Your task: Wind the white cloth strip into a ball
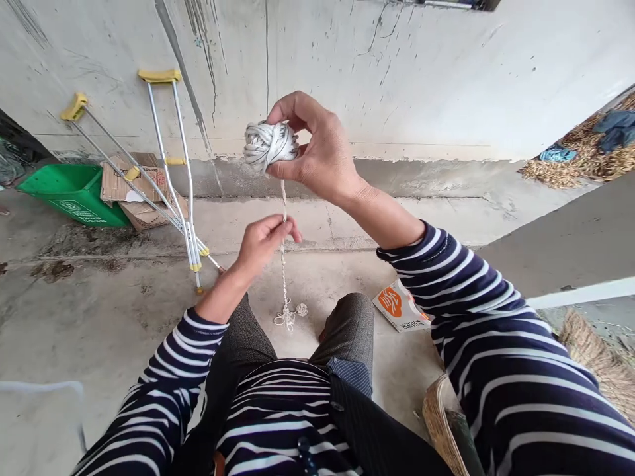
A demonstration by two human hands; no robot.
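Observation:
My right hand point(322, 145) grips a ball of whitish cord point(270, 145) with dark flecks, raised in front of the wall. From the ball's underside a strand of cord point(283, 254) hangs straight down. Below the ball, my left hand point(268, 241) pinches this strand between thumb and fingers. The strand runs on to the floor between my knees, where loose loops of cord point(285, 317) lie in a small heap. Beside the heap rests a smaller wound ball of cord point(301, 309).
Two crutches point(188, 231) with yellow pads lean on the wall at left. Behind them are a green bin point(74, 198) and flattened cardboard point(143, 178). A white and orange box point(401, 305) lies right of my knee. Husks or grain point(560, 172) are heaped at far right.

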